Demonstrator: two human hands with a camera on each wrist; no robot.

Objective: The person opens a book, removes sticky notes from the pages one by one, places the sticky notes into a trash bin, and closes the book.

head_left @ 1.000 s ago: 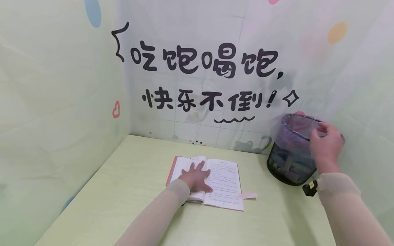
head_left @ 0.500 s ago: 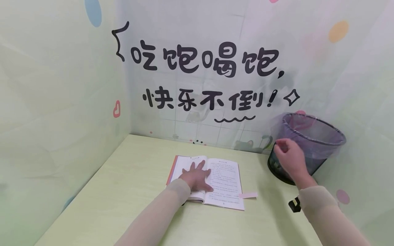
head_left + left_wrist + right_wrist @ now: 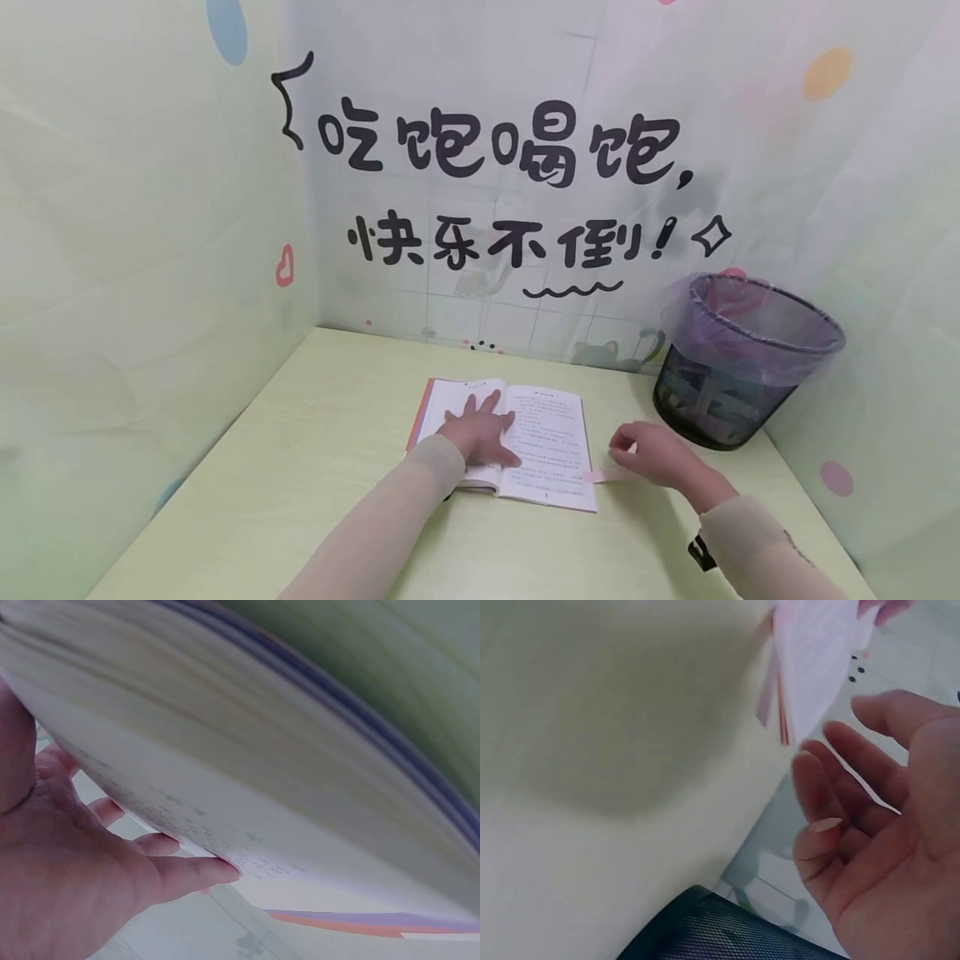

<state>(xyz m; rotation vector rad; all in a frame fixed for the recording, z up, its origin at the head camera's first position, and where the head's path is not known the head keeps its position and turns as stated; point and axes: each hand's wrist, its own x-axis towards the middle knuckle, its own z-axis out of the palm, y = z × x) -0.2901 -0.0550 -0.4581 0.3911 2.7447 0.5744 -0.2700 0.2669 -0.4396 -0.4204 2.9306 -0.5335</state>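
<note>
An open book (image 3: pixel 547 442) lies on the table, its pages printed with small text. My left hand (image 3: pixel 478 435) rests on the left page and the fold, fingers spread. From close up in the left wrist view, the page edges (image 3: pixel 247 750) bulge beside that hand. A pale pink paper strip (image 3: pixel 596 477) sticks out past the book's right edge. Just right of the strip is my right hand (image 3: pixel 660 454), overlapping its outer end in the head view. In the right wrist view its fingers (image 3: pixel 855 780) are loosely bent, with nothing between them.
Behind my right hand, at the table's right side, stands a black mesh wastebasket (image 3: pixel 720 400) with a translucent purple liner (image 3: pixel 693 337) over its rim. Printed fabric walls (image 3: pixel 480 200) enclose the table (image 3: pixel 300 467) at the back and both sides.
My right hand has come down from the wastebasket's rim, passed in front of the basket, and moved left to the pink strip. My left hand and the book have stayed in place.
</note>
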